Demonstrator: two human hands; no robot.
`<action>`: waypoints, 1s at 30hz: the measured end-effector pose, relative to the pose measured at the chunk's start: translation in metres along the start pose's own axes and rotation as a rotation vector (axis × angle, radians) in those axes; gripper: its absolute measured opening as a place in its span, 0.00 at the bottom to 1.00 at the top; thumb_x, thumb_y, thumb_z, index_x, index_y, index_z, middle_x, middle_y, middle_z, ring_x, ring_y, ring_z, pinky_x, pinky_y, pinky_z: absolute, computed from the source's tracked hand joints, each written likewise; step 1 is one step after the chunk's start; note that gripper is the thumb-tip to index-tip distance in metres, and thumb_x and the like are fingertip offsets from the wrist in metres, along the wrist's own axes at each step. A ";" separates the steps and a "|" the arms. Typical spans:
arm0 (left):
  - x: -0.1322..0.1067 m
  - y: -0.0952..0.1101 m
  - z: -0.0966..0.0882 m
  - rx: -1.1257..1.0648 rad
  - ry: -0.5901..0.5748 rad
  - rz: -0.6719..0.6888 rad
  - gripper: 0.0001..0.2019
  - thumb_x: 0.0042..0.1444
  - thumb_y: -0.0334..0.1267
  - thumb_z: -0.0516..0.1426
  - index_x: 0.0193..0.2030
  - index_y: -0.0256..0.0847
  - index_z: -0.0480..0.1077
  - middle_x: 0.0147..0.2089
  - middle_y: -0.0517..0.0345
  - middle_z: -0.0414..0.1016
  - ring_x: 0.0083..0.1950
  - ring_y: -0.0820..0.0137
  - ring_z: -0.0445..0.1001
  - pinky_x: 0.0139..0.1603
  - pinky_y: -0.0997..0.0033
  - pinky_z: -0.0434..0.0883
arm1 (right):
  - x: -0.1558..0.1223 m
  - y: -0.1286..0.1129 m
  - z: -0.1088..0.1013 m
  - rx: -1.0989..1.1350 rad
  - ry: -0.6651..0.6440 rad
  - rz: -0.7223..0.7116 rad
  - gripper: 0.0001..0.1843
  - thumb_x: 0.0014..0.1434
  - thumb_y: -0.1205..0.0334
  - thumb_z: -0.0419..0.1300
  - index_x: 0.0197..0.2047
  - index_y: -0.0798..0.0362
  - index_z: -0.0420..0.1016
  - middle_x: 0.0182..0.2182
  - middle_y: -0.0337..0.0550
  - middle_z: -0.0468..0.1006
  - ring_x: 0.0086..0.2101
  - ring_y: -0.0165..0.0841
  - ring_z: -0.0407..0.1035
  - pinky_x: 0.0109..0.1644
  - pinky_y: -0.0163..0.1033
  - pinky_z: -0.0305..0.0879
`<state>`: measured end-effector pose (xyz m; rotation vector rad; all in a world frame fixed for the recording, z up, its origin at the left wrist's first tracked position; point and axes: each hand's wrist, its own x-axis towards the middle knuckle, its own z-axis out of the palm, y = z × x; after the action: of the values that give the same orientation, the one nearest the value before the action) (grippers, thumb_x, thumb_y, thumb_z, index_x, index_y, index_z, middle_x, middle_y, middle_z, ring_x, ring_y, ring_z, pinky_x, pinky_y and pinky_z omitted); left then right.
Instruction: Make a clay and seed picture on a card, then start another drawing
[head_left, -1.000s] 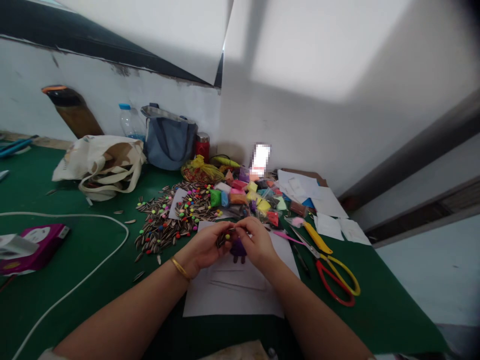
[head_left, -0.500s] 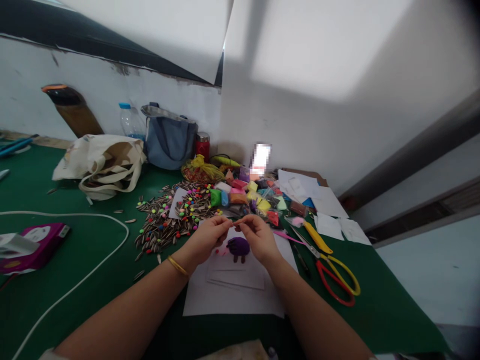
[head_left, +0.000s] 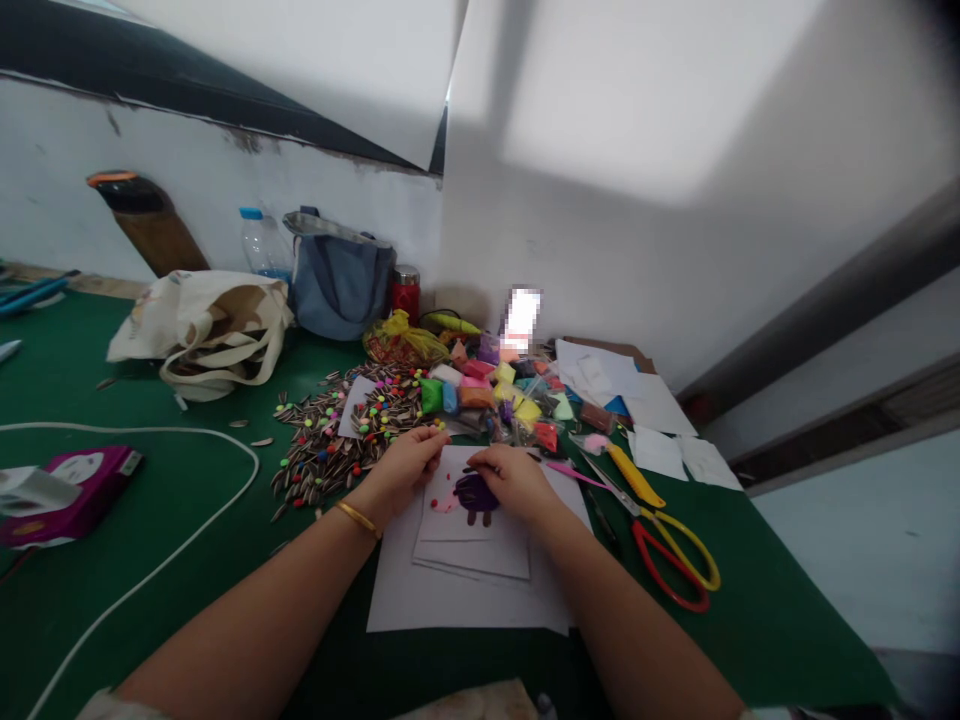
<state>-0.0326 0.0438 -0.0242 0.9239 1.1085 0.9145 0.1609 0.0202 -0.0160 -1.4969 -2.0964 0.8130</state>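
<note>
Right hand point(head_left: 511, 478) half-curled, fingertips apparently on the purple clay figure point(head_left: 477, 497); left hand point(head_left: 403, 468) loosely curled beside it, contents unclear.

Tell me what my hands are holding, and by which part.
Nothing clearly gripped. Right hand touches the purple clay figure at its top; left hand rests at the small paper.

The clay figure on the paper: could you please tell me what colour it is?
The clay figure is purple, clearest in the head view.
</note>
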 end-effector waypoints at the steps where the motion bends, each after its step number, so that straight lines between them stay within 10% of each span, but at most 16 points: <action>1: 0.000 0.000 0.000 0.014 -0.001 0.003 0.16 0.47 0.49 0.62 0.33 0.40 0.65 0.21 0.69 0.58 0.17 0.80 0.52 0.17 0.79 0.44 | 0.001 -0.001 0.000 0.010 -0.018 0.011 0.13 0.62 0.65 0.55 0.45 0.49 0.80 0.38 0.42 0.81 0.32 0.32 0.77 0.38 0.35 0.71; 10: 0.001 0.005 -0.004 0.528 -0.019 0.215 0.06 0.47 0.38 0.58 0.28 0.40 0.75 0.28 0.59 0.75 0.32 0.69 0.71 0.33 0.72 0.66 | 0.001 -0.006 -0.001 0.065 -0.160 0.052 0.13 0.64 0.63 0.52 0.43 0.53 0.79 0.36 0.44 0.81 0.24 0.29 0.76 0.29 0.31 0.69; 16: 0.001 0.003 -0.013 0.943 -0.195 0.273 0.19 0.46 0.31 0.53 0.42 0.43 0.81 0.43 0.56 0.83 0.44 0.63 0.77 0.46 0.70 0.69 | 0.001 -0.006 0.000 0.058 -0.099 0.008 0.12 0.62 0.64 0.54 0.39 0.52 0.80 0.35 0.44 0.81 0.28 0.31 0.77 0.31 0.33 0.71; 30: -0.004 0.003 -0.012 0.985 -0.290 0.301 0.17 0.45 0.33 0.54 0.38 0.46 0.82 0.34 0.58 0.83 0.37 0.64 0.77 0.41 0.73 0.68 | 0.002 -0.010 -0.001 -0.188 -0.038 -0.167 0.15 0.58 0.73 0.55 0.38 0.52 0.83 0.32 0.42 0.79 0.33 0.31 0.74 0.42 0.34 0.68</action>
<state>-0.0457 0.0430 -0.0221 2.0015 1.1759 0.3958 0.1538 0.0203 -0.0078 -1.3829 -2.3445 0.6014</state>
